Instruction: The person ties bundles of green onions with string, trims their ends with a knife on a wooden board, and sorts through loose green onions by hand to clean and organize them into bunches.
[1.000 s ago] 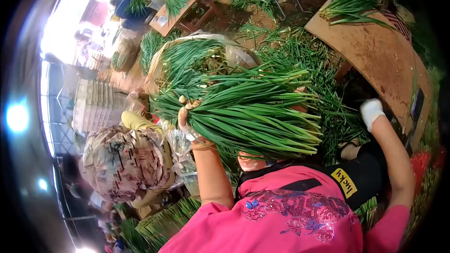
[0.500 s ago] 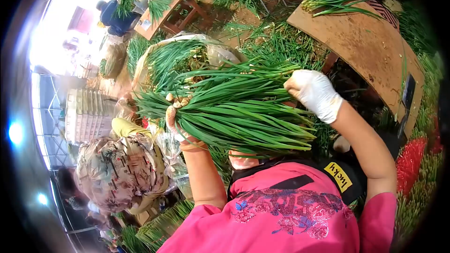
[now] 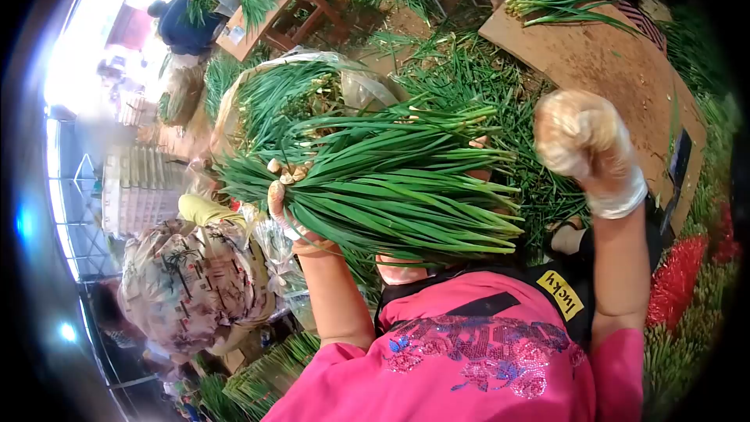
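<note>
My left hand (image 3: 283,211), in a dirty whitish glove, is wrapped round a thick bundle of garlic chives (image 3: 398,187). Its thumb and soiled fingertips show at the narrow left end, while the long flat leaves fan out to the right over my lap. To the right of the leaf ends and apart from them, my right hand (image 3: 582,141) is raised in a closed fist. Its pale glove is stained brown and blurred by motion. Whatever those curled fingers hold, if anything, is hidden.
An open plastic sack (image 3: 285,98) of chives stands beyond the bundle. At the upper right, a wooden board (image 3: 617,70) carries more chives (image 3: 558,0). Loose leaves (image 3: 469,70) litter the ground. Red strands (image 3: 678,281) lie right; a person (image 3: 195,289) bends at left, near stacked white crates (image 3: 144,187).
My right hand has moved away from the leaf ends, rightward and up toward the camera, still closed. The left hand keeps its hold on the chives, shifted slightly left in view.
</note>
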Demonstrator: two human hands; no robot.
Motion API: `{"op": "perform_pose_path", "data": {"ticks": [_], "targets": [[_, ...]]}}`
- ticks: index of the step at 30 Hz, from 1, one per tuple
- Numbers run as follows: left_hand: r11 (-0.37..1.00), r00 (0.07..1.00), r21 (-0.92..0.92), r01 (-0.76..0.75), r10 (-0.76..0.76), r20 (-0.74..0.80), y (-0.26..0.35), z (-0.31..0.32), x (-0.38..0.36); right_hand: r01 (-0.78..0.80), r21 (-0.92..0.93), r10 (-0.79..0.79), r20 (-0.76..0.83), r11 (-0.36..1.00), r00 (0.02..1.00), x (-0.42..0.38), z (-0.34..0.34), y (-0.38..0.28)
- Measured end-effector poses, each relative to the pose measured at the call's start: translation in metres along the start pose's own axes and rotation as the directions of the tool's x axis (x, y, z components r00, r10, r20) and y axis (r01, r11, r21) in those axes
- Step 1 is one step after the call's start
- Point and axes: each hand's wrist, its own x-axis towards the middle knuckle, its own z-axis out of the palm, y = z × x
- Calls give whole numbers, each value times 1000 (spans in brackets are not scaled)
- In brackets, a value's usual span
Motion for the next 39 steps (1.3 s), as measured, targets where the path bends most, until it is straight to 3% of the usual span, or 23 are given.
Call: {"op": "perform_pose_path", "data": {"ticks": [1, 2, 3, 5, 7, 8, 9, 10, 11, 12, 13, 15, 16, 17, 21, 23, 25, 28, 31, 33, 35, 37, 39], "targets": [[1000, 998, 15, -28, 28, -64, -2, -4, 0, 25, -20, -25, -10, 999, 1000, -15, -16, -10], [1000, 1000, -28, 2, -1, 4, 0, -16, 1, -74, -309, 28, -150, 948, 988, -17, -18, -2], [997, 997, -68, 36, -32, 71, 3, -25, 2, -206, -550, 40, -298, 809, 954, -19, -19, 12], [982, 982, -145, 118, -95, 161, -1, -12, 5, -321, -934, 55, -316, 157, 947, -16, -27, 48], [999, 997, 2, 51, -51, 50, -6, 4, -1, -364, -929, 209, -344, 65, 915, -5, -23, 74], [995, 996, -67, 67, -63, 66, -4, -4, 0, -288, -946, 180, -260, 150, 949, 1, -20, 88], [997, 996, 67, 23, -17, -91, -3, 4, -3, -201, -951, 138, -172, 234, 975, 9, -20, 105], [999, 999, 31, 15, -14, -38, 0, -1, -2, 67, -889, -126, 10, 454, 992, 20, -18, 122], [1000, 1000, -5, 4, -4, 17, 2, -7, 3, 194, -880, -203, 114, 434, 973, 19, -22, 125], [1000, 1000, 4, 10, -10, -3, 5, -8, 5, -194, -557, 65, -243, 807, 968, 22, -10, 108], [1000, 999, 27, -2, 1, 39, 7, -20, 9, -74, -209, 21, -247, 975, 969, 17, 0, 82], [997, 1000, 77, -8, 10, -25, 5, -18, 7, 188, -274, -271, -308, 943, 912, -6, -8, 34], [997, 998, -64, 48, -46, 34, 3, -19, 7, 274, -224, -332, -287, 935, 899, -22, -21, 13], [983, 983, -114, 147, -132, 127, -5, -5, -1, -87, -393, -77, -384, 916, 920, -53, -50, 1], [984, 991, -120, 130, -133, -18, 0, -53, -3, -412, -482, 207, -424, 773, 882, -80, -99, 92], [975, 986, -163, 150, -159, -46, -8, -52, -6, -422, -367, 290, -364, 829, 885, -73, -119, 144], [979, 985, -117, 168, -172, -19, -6, -73, -2, -536, -51, 490, -340, 843, 803, -52, -97, 149], [978, 982, -111, 179, -172, 74, -10, -74, 5, -343, 187, 360, -70, 921, 930, -13, -102, 200], [975, 982, -121, 189, -187, 25, -9, -70, 4, -346, 198, 380, -173, 917, 908, -1, -88, 183], [992, 992, 24, 125, -125, -11, -15, -54, 2, -40, 481, 276, -431, 876, 859, -11, -124, 158], [989, 989, 29, 147, -147, -23, -16, -47, -2, 620, 679, 72, -695, 394, 716, -43, -174, 141], [992, 989, 4, 125, -124, -83, -14, -58, 0, 682, 318, -105, -859, 659, 502, -69, -182, 122], [981, 977, -72, 182, -172, 123, -17, -59, 1, 185, 42, -101, -709, 982, 698, -79, -143, 93]]}}
